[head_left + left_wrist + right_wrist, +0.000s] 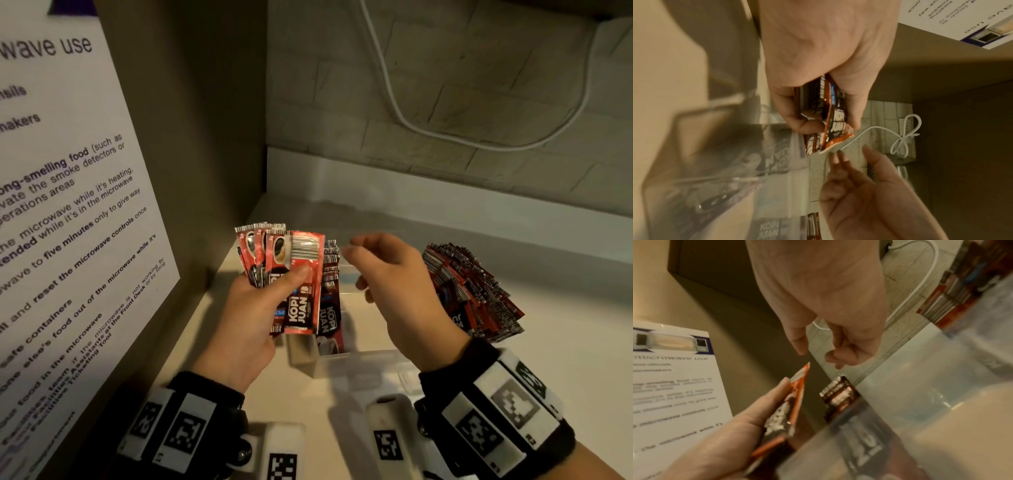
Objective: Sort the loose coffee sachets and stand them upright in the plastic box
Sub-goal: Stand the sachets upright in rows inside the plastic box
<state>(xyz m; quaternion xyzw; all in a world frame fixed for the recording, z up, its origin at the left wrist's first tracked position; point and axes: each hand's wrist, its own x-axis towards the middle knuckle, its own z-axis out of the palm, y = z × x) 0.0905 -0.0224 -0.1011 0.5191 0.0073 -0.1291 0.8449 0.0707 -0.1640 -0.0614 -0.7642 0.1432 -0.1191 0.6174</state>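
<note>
Wrist bands [496,416] with black-and-white square markers: one on each forearm, at the lower edge of the head view.

Left hand [255,308]: grips a fanned bunch of sachets [291,270], thumb pressed across the front one, fingers [807,126] curled round the back. Held upright above the left end of the box.

Sachets in hand: red and black, front one marked "KOPI JUAN", barcode strip at its top; several more fanned behind it to the left.

Right hand [397,291]: holds nothing, fingers [797,344] loosely curled and slightly spread, just right of the held bunch, apart from it, over the box.

Plastic box [370,356]: clear, on the worktop between the two hands. A row of sachets [330,301] stands upright against its left end, just behind the held bunch.

Loose pile of sachets [472,291]: red and black, heaped on the worktop right of the box, beyond the right hand.

Worktop [565,335]: pale, set in a corner.

Printed notice [68,205]: on the left wall, about microwave use.

White cable [404,116]: loops down the tiled back wall.
</note>
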